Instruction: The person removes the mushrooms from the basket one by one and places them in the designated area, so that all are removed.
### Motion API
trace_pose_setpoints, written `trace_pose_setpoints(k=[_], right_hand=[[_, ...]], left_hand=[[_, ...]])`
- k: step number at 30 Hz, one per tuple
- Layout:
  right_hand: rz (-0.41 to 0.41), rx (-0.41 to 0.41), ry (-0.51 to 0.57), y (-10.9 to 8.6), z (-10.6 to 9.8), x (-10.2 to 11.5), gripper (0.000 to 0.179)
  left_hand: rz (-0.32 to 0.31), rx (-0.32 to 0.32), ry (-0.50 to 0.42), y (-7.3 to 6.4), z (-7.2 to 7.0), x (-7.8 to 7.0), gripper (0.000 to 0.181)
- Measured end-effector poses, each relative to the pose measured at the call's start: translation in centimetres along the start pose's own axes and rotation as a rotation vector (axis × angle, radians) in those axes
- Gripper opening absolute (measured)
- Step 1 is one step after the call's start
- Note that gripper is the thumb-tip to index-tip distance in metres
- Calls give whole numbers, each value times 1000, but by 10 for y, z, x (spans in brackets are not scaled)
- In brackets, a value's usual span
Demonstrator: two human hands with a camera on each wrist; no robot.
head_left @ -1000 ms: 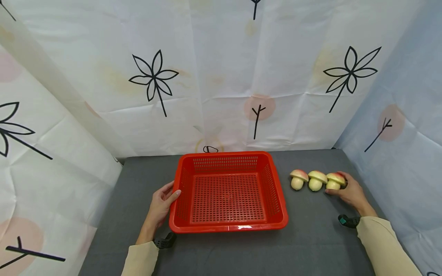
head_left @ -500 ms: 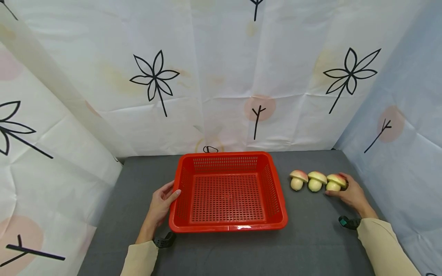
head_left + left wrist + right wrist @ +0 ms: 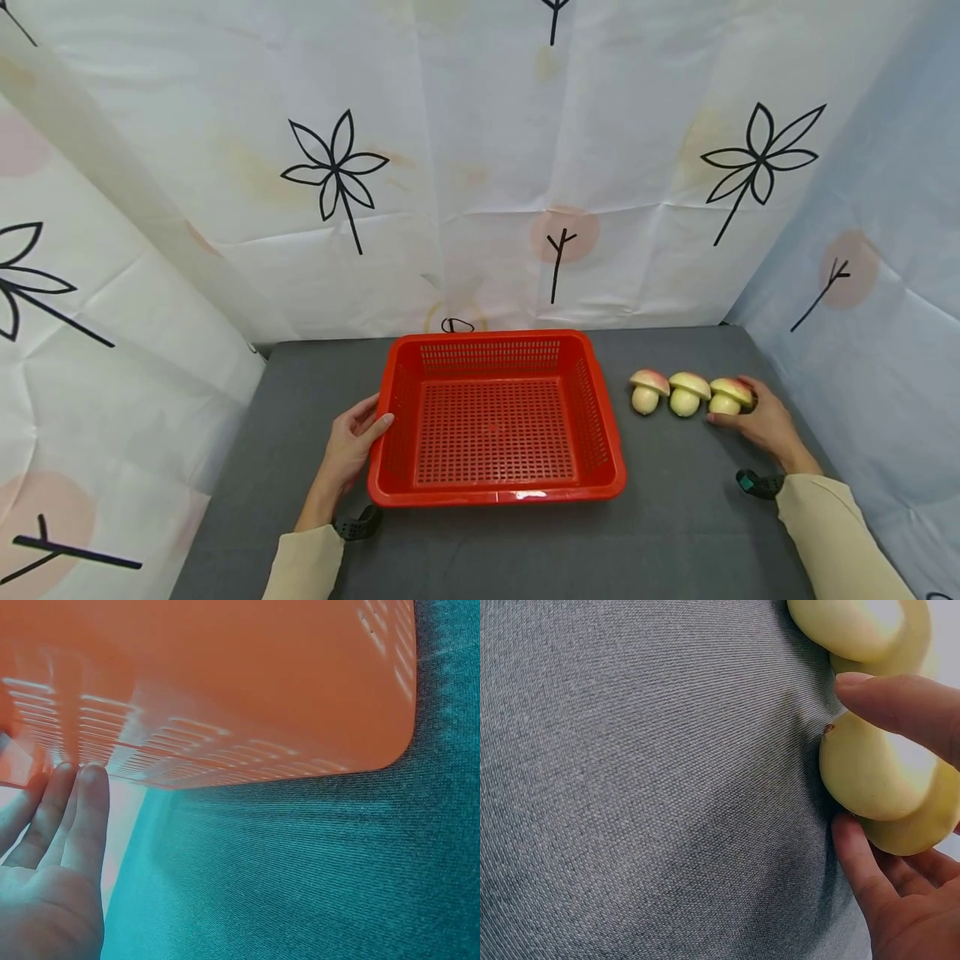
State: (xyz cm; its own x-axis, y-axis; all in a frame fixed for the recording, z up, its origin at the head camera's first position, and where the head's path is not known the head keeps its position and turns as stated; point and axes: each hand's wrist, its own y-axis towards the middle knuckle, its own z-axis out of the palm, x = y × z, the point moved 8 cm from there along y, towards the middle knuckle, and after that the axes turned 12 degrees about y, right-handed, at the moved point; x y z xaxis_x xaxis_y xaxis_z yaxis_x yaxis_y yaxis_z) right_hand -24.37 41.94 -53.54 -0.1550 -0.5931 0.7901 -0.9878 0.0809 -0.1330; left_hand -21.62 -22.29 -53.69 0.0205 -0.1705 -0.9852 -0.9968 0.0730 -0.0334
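A red plastic basket (image 3: 495, 497) with slotted walls sits on the grey cloth. At its left side my left hand (image 3: 351, 446) grips the rim, thumb over the top. In the left wrist view, the fingers (image 3: 88, 817) lie against the basket's outer wall (image 3: 247, 682). To the right, three toy mushrooms with pale stems and yellow-red caps stand in a row: the left mushroom (image 3: 647, 398), the middle mushroom (image 3: 685, 402) and the right mushroom (image 3: 725, 403). My right hand (image 3: 768, 425) holds the right mushroom between thumb (image 3: 892, 701) and fingers, which partly hide its cap.
Grey cloth (image 3: 525, 550) covers the table. White fabric with printed line flowers hangs as a back wall (image 3: 480, 167), a left wall (image 3: 112, 400) and a right wall (image 3: 892, 358), close beyond the right hand.
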Motion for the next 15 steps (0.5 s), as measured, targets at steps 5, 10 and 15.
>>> trace_pose_setpoints(k=[5, 10, 15], right_hand=[[-14, -6, 20, 0, 0, 1, 101], [-28, -20, 31, -4, -3, 4, 103], [-99, -77, -50, -14, -11, 28, 100]], left_hand=[[0, -3, -1, -1, -1, 0, 58], [-6, 3, 11, -2, -2, 0, 58], [-20, 5, 30, -4, -4, -2, 58]])
